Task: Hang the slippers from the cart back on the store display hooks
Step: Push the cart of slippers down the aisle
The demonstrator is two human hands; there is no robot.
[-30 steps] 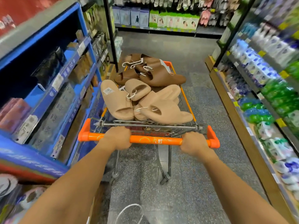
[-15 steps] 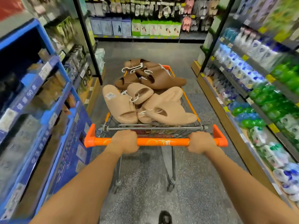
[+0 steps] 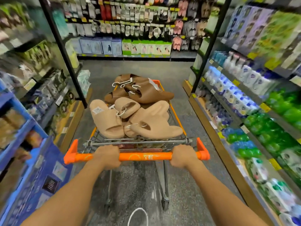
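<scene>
Both hands are wrapped around the orange push handle (image 3: 145,156) of a wire shopping cart (image 3: 138,142), left hand (image 3: 106,156) toward the left end, right hand (image 3: 183,156) toward the right end, fingers curled over the bar and out of sight on the far side. Bare forearms run up from the bottom corners of the view.

The cart sits in the middle of a store aisle on a grey speckled floor (image 3: 162,69), and it's piled high with slippers. The near half is beige slippers (image 3: 105,121), fuzzy-looking slides heaped on each other, one with a white label on its sole facing up. The far half is brown slippers (image 3: 147,93), same slide shape. White plastic hangers (image 3: 122,83) are clipped on several of them, sticking out on top of the brown pile and between the beige ones.

Straight ahead at the end of the aisle is the wall display (image 3: 130,22), with rows of hanging socks and, toward the right, pink slippers (image 3: 178,26) and grey ones on hooks. Below that sits a row of blue and green boxes (image 3: 146,48). Shelves on the right hold white and blue bottles (image 3: 228,88) and green bottles (image 3: 286,110); blue shelving (image 3: 19,132) is on the left. Both sides are pretty blurry, so labels can't be read.
</scene>
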